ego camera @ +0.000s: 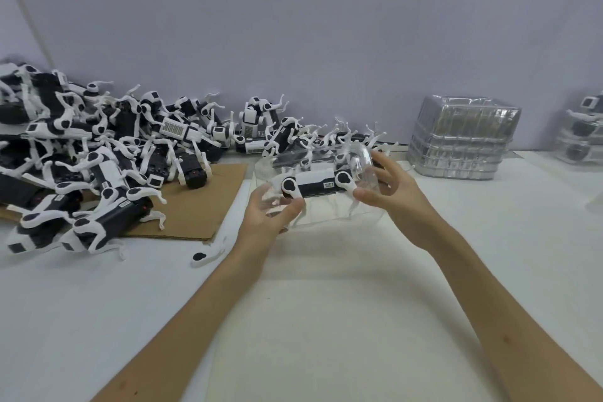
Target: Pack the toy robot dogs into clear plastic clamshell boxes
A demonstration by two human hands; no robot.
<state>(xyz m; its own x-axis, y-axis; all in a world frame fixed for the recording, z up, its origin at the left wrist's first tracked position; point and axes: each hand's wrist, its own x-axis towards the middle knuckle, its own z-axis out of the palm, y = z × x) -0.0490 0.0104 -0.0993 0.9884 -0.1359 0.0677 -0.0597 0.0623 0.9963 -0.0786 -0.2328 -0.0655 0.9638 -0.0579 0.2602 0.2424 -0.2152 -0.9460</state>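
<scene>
A black-and-white toy robot dog [315, 185] lies inside a clear plastic clamshell box [326, 215] held above the white table. My left hand [267, 215] grips the box's left end from below, fingers curled around the plastic. My right hand [390, 188] holds the right end, thumb in front and fingers behind the domed clear lid. A large pile of loose robot dogs [98, 153] covers the left side of the table.
A brown cardboard sheet [202, 206] lies under the pile's edge. A detached white leg [207, 254] lies on the table. A stack of empty clear clamshells [463, 137] stands at back right. Packed boxes [584, 130] sit at the far right edge.
</scene>
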